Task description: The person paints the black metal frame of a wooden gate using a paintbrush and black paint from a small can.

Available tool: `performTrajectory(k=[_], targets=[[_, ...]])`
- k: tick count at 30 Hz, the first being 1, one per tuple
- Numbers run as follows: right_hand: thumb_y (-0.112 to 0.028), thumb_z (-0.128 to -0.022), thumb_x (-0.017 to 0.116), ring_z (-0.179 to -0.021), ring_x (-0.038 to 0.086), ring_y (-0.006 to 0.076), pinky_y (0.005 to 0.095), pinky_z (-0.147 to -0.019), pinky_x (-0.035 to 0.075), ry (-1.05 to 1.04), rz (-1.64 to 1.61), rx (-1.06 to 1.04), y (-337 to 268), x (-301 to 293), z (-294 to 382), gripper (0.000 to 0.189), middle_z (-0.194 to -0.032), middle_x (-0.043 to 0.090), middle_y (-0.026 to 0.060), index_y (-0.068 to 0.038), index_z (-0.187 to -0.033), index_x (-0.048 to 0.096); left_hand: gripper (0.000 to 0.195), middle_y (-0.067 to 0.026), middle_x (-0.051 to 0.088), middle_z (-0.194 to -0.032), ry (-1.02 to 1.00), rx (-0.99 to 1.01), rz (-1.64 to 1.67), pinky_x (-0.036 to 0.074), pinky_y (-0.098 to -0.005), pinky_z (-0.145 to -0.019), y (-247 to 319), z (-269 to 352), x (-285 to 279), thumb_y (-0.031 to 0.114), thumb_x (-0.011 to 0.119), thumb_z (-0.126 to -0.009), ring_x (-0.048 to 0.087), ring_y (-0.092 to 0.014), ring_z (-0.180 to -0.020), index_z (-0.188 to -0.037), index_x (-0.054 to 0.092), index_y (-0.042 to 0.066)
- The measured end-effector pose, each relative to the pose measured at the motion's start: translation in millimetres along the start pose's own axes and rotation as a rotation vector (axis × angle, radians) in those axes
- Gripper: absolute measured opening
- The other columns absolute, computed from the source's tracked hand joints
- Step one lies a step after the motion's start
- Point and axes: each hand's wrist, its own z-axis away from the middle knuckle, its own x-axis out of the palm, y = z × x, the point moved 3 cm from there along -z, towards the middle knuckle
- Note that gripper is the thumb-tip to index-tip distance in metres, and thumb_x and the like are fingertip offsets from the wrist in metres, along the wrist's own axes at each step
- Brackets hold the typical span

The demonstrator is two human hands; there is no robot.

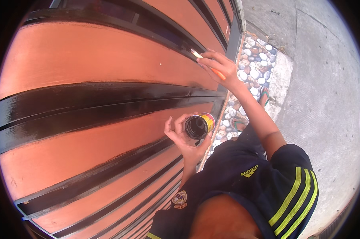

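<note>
My left hand [187,140] is curled around a small paint can [209,121] with a yellow and red label. The can's mouth faces the camera, and dark paint coats its rim and inside. Farther forward, my right hand [220,67] grips a thin paintbrush [197,54] with a white and orange handle. Its dark tip is at a black bar [174,43] between orange panels; whether it touches the bar cannot be told. A wide black double bar [108,94] of the same panelled gate or wall looks glossy and runs between the two hands.
Orange panels [93,53] and black bars fill the left side, close to both hands. Below lies a strip of pebble-patterned flooring [253,64], where my sandalled feet stand. Grey concrete pavement [320,89] stretches to the right, past a raised pale edge [281,71].
</note>
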Motion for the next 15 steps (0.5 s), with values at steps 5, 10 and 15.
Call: performTrajectory(k=[5,10,15], targets=[[-0.004,-0.077,0.077,-0.089,0.07,0.0246,0.0382,-0.093,0.058,0.035,0.035,0.011,6,-10,-5,0.024,-0.092,0.068,0.0045,-0.011,-0.1,0.073,0.105,-0.0153,0.044,-0.127,0.021,-0.023,0.058,0.049,-0.0437,-0.101,1,4,-1,-0.006,0.077,-0.069,0.054,-0.031,-0.12,-0.146,0.007,0.012],[-0.002,-0.076,0.077,-0.087,0.069,0.0239,0.0389,-0.089,0.059,0.016,-0.012,0.002,-1,-13,8,0.023,-0.092,0.068,0.0047,-0.01,-0.098,0.073,0.105,-0.0147,0.044,-0.126,0.04,-0.026,0.052,0.049,-0.0438,-0.101,-8,5,-5,-0.006,0.077,-0.069,0.054,-0.031,-0.12,-0.145,0.008,0.012],[-0.007,-0.081,0.075,-0.092,0.069,0.0247,0.0341,-0.08,0.059,-0.059,-0.002,0.039,10,9,6,0.019,-0.095,0.067,0.005,-0.01,-0.099,0.072,0.105,-0.0146,0.045,-0.127,0.034,-0.025,0.053,0.049,-0.0429,-0.101,1,4,1,-0.006,0.077,-0.069,0.054,-0.031,-0.119,-0.145,0.007,0.012]])
